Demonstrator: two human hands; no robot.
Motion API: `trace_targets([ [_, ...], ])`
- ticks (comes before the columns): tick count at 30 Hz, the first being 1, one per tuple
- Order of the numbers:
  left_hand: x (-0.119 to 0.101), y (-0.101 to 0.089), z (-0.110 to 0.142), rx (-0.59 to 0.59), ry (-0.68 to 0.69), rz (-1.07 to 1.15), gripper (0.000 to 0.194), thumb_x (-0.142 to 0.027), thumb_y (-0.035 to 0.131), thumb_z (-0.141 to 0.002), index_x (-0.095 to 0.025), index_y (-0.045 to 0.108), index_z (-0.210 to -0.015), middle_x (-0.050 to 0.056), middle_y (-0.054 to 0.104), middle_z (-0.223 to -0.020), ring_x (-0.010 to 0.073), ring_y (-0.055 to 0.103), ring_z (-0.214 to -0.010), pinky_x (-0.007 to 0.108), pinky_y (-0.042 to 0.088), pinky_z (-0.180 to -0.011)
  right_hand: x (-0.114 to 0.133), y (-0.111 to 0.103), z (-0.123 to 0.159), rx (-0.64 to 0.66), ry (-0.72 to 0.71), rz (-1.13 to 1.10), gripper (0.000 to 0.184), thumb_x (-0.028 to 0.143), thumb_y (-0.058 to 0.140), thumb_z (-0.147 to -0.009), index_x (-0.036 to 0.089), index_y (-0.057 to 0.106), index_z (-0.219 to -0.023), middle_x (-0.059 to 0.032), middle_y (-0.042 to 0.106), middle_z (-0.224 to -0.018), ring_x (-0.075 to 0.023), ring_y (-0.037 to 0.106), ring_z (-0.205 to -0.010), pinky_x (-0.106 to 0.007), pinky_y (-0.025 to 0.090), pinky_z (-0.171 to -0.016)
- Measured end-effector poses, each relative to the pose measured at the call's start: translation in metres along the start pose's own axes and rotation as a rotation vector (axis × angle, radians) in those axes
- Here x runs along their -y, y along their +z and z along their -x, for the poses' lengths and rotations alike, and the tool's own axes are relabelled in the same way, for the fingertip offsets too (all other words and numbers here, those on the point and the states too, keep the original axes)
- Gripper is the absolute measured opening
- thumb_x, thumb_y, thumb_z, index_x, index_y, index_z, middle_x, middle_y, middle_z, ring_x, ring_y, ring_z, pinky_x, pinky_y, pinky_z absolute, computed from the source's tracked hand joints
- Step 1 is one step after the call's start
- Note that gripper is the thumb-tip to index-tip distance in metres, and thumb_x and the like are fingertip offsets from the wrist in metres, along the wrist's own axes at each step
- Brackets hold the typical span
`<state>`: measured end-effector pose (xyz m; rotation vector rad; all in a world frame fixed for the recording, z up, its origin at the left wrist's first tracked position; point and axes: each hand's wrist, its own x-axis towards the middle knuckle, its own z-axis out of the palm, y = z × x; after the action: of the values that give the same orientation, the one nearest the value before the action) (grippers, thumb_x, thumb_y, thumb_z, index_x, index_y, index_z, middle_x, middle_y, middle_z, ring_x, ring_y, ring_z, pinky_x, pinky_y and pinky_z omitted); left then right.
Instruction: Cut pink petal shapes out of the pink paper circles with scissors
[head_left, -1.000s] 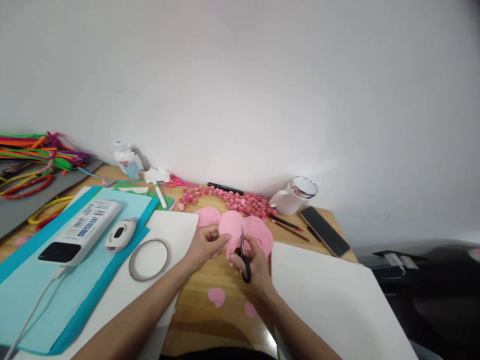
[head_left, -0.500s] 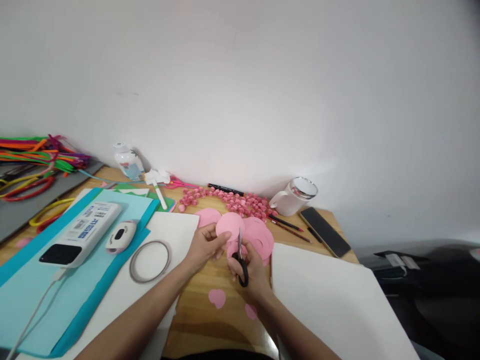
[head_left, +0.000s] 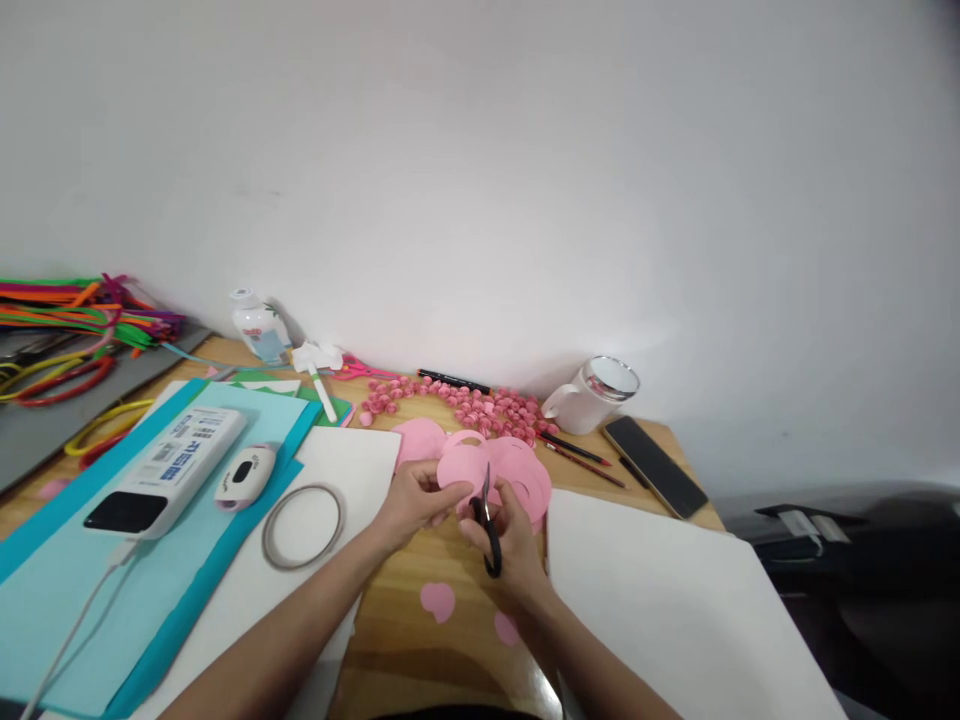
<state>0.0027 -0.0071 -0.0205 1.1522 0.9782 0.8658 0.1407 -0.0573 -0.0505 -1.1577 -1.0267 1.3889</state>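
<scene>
My left hand pinches a round pink paper disc between thumb and fingers, holding it upright above the table. Scissors with black handles are in my right hand, their blades pointing up along the disc's right edge. Beyond my hands lie several larger pink paper circles, some with curved cuts in them. Small pink rolled-paper pieces are heaped near the wall. Two pink scraps rest on the wood close to me, one of them a rounded scrap.
At left, a white device with a cable lies on blue paper, near a tape ring. A white mug, pencils and a phone are at back right. White board covers the right front.
The disc and my left hand have shifted slightly, and the scissors have tilted to the left at the tip. A curved pink paper strip now shows behind the disc.
</scene>
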Motion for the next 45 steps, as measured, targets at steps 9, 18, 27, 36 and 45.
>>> trace_targets([
  [9, 0.001, 0.0, 0.0, -0.034, 0.014, 0.048, 0.037, -0.044, 0.072, -0.063, -0.015, 0.052, -0.054, -0.007, 0.045, -0.036, 0.0034, 0.032, -0.031, 0.017, 0.02, -0.034, 0.011, 0.006, 0.004, -0.057, 0.038, 0.051, 0.044, 0.027, 0.07, -0.065, 0.022, 0.045, -0.1, 0.0083, 0.05, -0.053, -0.0097, 0.041, -0.042, -0.021, 0.032, -0.041],
  [18, -0.001, 0.0, -0.001, -0.076, 0.055, 0.051, 0.041, -0.046, 0.071, -0.065, -0.016, 0.047, -0.051, -0.008, 0.042, -0.034, 0.0028, 0.031, -0.03, 0.017, 0.019, -0.034, 0.007, 0.004, 0.001, -0.046, 0.073, 0.056, 0.043, 0.029, 0.068, -0.065, 0.02, 0.045, -0.101, 0.0101, 0.05, -0.044, -0.009, 0.039, -0.034, -0.019, 0.028, -0.034],
  [27, 0.009, -0.002, -0.004, -0.136, 0.048, 0.139, 0.042, -0.047, 0.071, -0.066, -0.017, 0.044, -0.055, -0.008, 0.046, -0.036, 0.0028, 0.03, -0.028, 0.017, 0.017, -0.031, -0.001, 0.009, 0.006, 0.006, 0.088, 0.02, 0.043, 0.034, 0.068, -0.069, 0.022, 0.044, -0.103, 0.0095, 0.051, -0.046, -0.0099, 0.042, -0.034, -0.02, 0.031, -0.037],
  [36, -0.004, 0.0, 0.0, -0.032, -0.014, 0.061, 0.036, -0.04, 0.075, -0.059, -0.014, 0.052, -0.051, -0.009, 0.039, -0.034, 0.0024, 0.026, -0.033, 0.019, 0.015, -0.037, 0.001, 0.001, -0.001, -0.018, 0.027, -0.01, 0.05, 0.025, 0.076, -0.06, 0.023, 0.046, -0.1, 0.0045, 0.059, -0.066, -0.0133, 0.054, -0.056, -0.023, 0.041, -0.051],
  [45, -0.001, -0.002, -0.003, -0.032, 0.003, 0.064, 0.038, -0.044, 0.075, -0.06, -0.014, 0.052, -0.054, -0.009, 0.037, -0.037, 0.0022, 0.027, -0.034, 0.018, 0.015, -0.037, 0.004, -0.001, -0.002, 0.011, 0.032, -0.039, 0.051, 0.024, 0.075, -0.061, 0.021, 0.046, -0.102, 0.0063, 0.056, -0.06, -0.0101, 0.045, -0.05, -0.022, 0.034, -0.047],
])
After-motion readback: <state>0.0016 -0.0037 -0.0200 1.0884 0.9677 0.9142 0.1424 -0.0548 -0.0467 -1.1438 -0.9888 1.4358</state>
